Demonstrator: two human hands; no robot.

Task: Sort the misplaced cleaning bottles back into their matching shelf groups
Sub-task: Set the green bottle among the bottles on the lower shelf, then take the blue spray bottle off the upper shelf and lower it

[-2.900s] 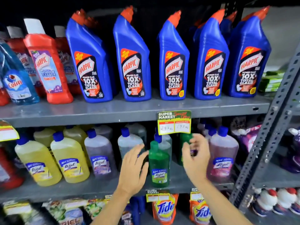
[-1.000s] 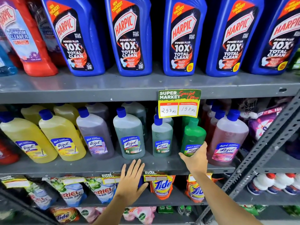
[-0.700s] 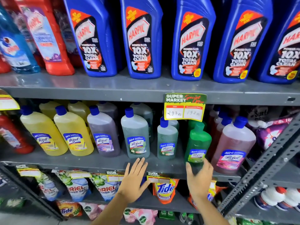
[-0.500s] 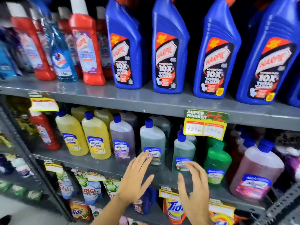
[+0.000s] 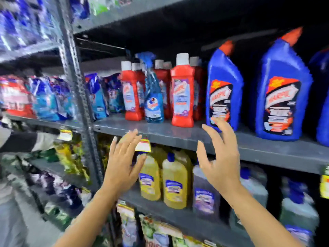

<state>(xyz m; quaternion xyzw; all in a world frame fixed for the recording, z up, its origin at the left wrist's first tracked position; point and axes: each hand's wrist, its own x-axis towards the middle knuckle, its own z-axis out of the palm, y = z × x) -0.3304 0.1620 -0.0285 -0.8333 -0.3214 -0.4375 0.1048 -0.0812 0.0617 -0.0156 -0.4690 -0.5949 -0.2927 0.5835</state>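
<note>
Our left hand (image 5: 122,168) and right hand (image 5: 220,157) raised, fingers wide, empty, below blue spray bottle (image 5: 153,97) among red bottles (image 5: 182,93).

Whole frame motion-smeared. Label text on red bottles (image 5: 182,97) and blue spray bottle (image 5: 153,100) unreadable. Blue toilet-cleaner bottle (image 5: 324,97) at right cut by frame edge. Left hand (image 5: 122,168) covers part of yellow bottle (image 5: 150,177) and price tag (image 5: 143,145); right hand (image 5: 219,161) hides base of nearest blue bottle (image 5: 223,90) and top of purple bottle (image 5: 204,191). Pouches (image 5: 44,98) at left blurred, brand illegible. Sleeve (image 5: 23,143) at left edge, wearer out of frame.
</note>
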